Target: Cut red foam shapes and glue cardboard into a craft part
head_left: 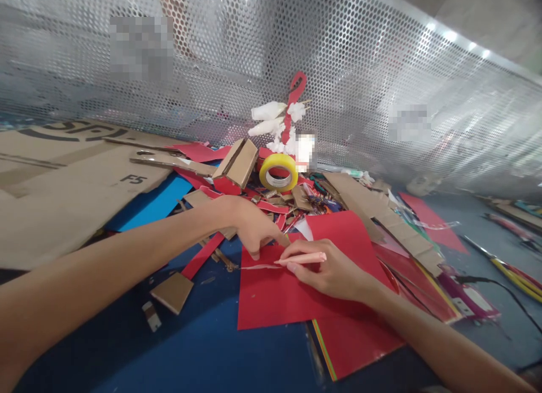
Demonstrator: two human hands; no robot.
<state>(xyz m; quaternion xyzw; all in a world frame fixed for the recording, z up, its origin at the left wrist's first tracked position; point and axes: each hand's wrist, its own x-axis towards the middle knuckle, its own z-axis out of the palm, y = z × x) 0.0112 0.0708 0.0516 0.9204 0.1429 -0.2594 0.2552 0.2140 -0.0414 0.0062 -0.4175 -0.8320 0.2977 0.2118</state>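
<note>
Indistinct tip of pink tool [302, 258]; blurred patches [141, 46] on mesh screen [359, 71]
</note>
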